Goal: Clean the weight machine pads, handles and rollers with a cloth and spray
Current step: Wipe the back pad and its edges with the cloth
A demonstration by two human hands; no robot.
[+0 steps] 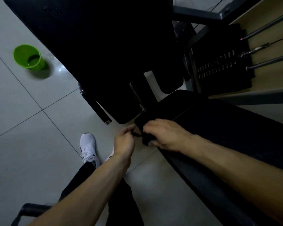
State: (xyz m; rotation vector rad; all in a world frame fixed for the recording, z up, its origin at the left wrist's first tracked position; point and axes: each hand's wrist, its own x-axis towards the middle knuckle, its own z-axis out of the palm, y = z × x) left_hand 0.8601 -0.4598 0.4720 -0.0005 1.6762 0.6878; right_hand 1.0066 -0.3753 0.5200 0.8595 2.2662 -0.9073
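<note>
A black cloth [146, 138] hangs between both hands at the near corner of the black seat pad [219, 128]. My right hand [165, 136] grips the bunched cloth with curled fingers. My left hand [125, 141] pinches a dark edge of the same cloth just to its left. The long black back pad [88, 46] stretches away above them, with a few droplets near its far end. A black roller handle [96, 108] with a chrome end juts out under that pad. No spray bottle is in view.
A green plastic cup [29, 57] holding some liquid stands on the grey tiled floor [23, 128], with wet splashes beside it. The weight stack [219, 66] and its guide rods are at the upper right. My white shoe [88, 147] is below the pads.
</note>
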